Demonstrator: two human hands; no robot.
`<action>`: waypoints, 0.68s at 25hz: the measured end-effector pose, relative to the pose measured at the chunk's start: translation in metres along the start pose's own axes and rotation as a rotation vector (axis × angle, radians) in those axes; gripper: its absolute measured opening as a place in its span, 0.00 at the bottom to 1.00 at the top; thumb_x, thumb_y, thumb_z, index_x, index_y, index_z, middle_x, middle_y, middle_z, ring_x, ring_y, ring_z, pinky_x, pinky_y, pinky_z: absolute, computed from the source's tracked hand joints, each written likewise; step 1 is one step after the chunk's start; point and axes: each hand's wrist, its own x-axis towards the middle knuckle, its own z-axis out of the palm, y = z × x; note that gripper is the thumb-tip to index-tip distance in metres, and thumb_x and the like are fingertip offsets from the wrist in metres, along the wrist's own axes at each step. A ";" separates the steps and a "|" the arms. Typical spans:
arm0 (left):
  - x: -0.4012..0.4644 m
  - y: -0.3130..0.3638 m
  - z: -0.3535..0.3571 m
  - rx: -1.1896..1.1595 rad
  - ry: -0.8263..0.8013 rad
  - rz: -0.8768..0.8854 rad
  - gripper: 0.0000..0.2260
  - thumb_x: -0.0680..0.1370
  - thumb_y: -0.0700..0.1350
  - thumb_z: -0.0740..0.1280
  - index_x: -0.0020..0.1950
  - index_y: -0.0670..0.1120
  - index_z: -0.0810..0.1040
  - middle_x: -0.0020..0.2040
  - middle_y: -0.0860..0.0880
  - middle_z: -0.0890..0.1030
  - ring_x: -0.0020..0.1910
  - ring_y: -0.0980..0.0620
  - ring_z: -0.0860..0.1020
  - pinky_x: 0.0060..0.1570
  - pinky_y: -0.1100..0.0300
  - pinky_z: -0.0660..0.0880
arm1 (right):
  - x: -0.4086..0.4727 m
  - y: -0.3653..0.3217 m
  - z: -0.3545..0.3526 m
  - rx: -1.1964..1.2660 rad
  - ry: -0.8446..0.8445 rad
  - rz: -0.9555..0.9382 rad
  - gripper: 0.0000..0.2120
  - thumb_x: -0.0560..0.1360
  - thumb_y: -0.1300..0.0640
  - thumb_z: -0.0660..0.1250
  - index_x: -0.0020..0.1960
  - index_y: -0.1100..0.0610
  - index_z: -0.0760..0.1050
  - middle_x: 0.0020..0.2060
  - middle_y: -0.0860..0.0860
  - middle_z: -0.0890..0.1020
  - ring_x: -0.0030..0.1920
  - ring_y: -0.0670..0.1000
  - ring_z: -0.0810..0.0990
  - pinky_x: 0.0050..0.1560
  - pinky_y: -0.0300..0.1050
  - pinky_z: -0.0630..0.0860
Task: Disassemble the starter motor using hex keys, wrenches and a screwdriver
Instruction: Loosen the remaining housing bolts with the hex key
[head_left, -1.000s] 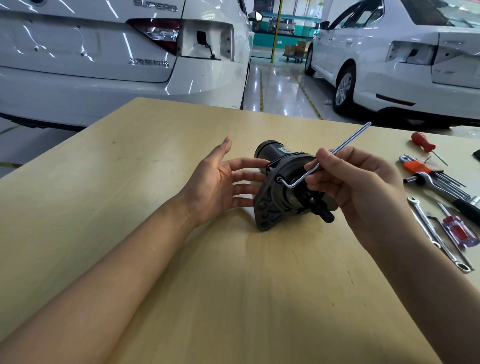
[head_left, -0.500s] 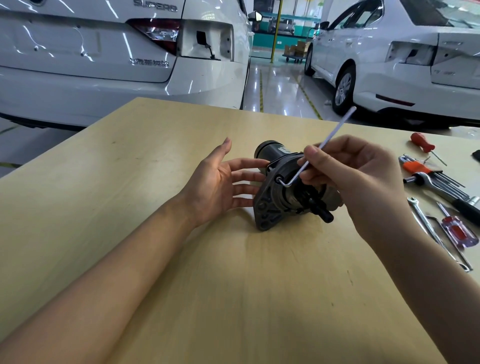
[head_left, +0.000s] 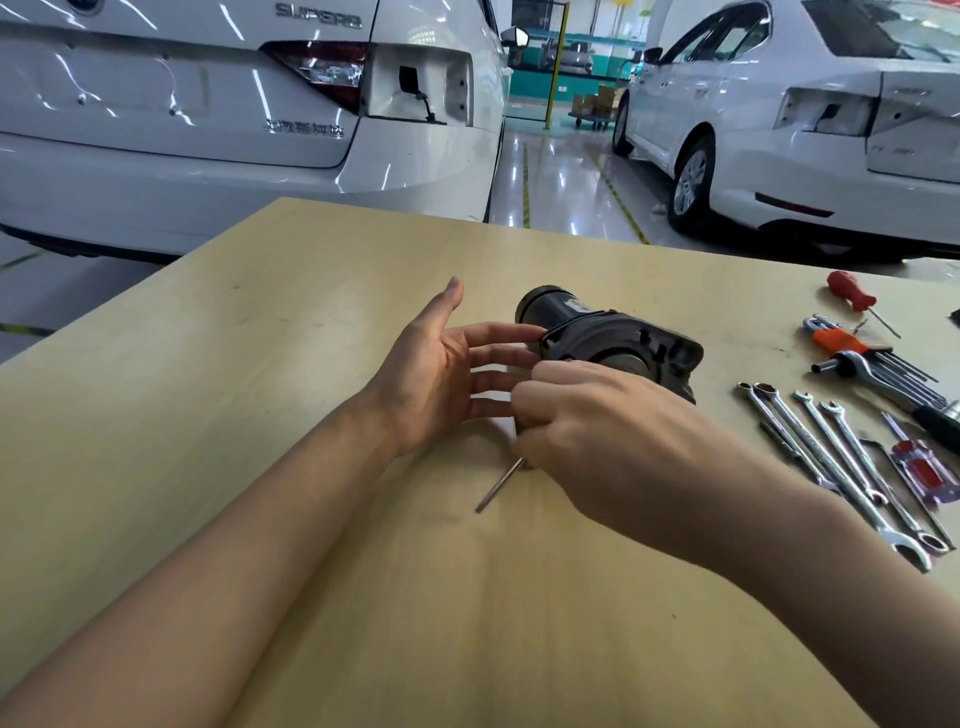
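Observation:
The dark starter motor (head_left: 613, 338) lies on its side on the wooden table (head_left: 311, 364), its cylindrical end pointing away from me. My left hand (head_left: 441, 374) is flat against its left side, fingers straight and touching the housing. My right hand (head_left: 597, 431) covers the motor's near face and grips a silver hex key (head_left: 498, 486). The key's long arm sticks out below the hand toward me and to the left. Its short end and the bolt are hidden by the hand.
Right of the motor lie several combination wrenches (head_left: 831, 457), an orange-holdered hex key set (head_left: 862, 358), a ratchet handle (head_left: 935, 415), a red screwdriver (head_left: 857, 299) and a red-and-clear screwdriver (head_left: 919, 467). Two white cars stand beyond the table's far edge.
My right hand swung the hex key round from pointing up and to the right to pointing down toward me. The hand now hides the motor's front. My left hand stayed in place.

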 end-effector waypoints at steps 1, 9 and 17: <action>0.000 0.000 0.000 -0.013 -0.006 -0.001 0.35 0.79 0.66 0.48 0.51 0.42 0.84 0.47 0.44 0.82 0.43 0.47 0.79 0.42 0.54 0.74 | -0.004 0.003 0.001 0.073 0.037 0.029 0.10 0.69 0.69 0.67 0.33 0.57 0.79 0.33 0.51 0.77 0.38 0.50 0.73 0.44 0.36 0.68; 0.001 -0.002 0.000 0.022 -0.032 0.029 0.34 0.79 0.66 0.46 0.53 0.43 0.83 0.49 0.42 0.81 0.42 0.46 0.79 0.44 0.53 0.74 | -0.030 0.015 0.005 1.176 0.866 0.927 0.05 0.68 0.60 0.73 0.43 0.59 0.80 0.34 0.49 0.85 0.33 0.45 0.81 0.37 0.35 0.78; -0.003 -0.001 0.003 0.031 -0.017 0.039 0.33 0.79 0.65 0.46 0.54 0.42 0.82 0.50 0.42 0.81 0.42 0.46 0.79 0.41 0.56 0.78 | -0.032 0.023 0.008 1.460 0.822 1.119 0.05 0.64 0.54 0.73 0.37 0.55 0.80 0.38 0.56 0.85 0.34 0.49 0.83 0.37 0.36 0.78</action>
